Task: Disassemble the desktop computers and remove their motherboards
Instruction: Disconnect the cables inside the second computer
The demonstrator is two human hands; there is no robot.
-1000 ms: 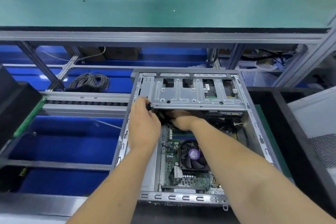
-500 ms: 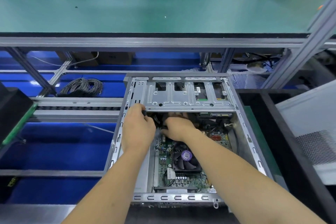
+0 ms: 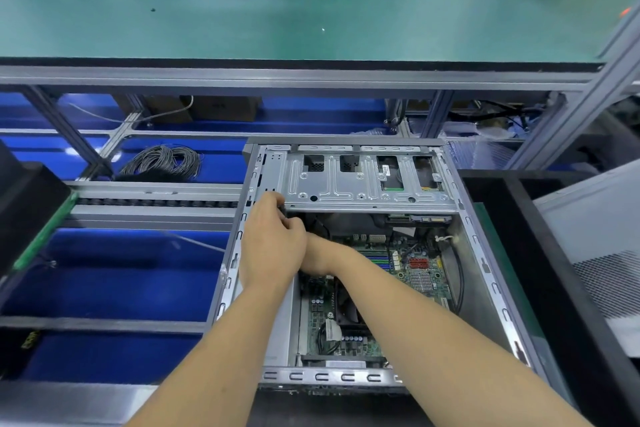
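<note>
Item: open desktop case [image 3: 485, 274], laid on its side at the near edge of the line, side panel absent.

Contents: motherboard [image 3: 420, 274] is seated on the case floor, still mounted; drive cage [image 3: 367, 184] is fixed across the far end, above a bundle of dark cables.

Left hand [image 3: 272, 253]: placed at the case's far left corner, just under the cage lip. Its fingers [image 3: 277, 208] are curled round something small and dark, taken to be a cable or connector; the item itself cannot be identified.

Right hand [image 3: 320, 255]: tucked behind the left hand, so that only wrist and heel are shown. The state of its fingers cannot be told.

Change noted: 1 second earlier the 2 hands were set apart, the right one reaching under the cage nearer the middle. Both have since been drawn together at the left corner, and the cooler fan, visible then, is now covered by the right forearm.

Judgement: cable release near the cage is taken to be under way, a step needed before the board can be unscrewed. The task is judged early; no board has been lifted.

Adjacent: a coil of grey cable [image 3: 162, 159] lies on the blue surface to the left, well apart.
</note>
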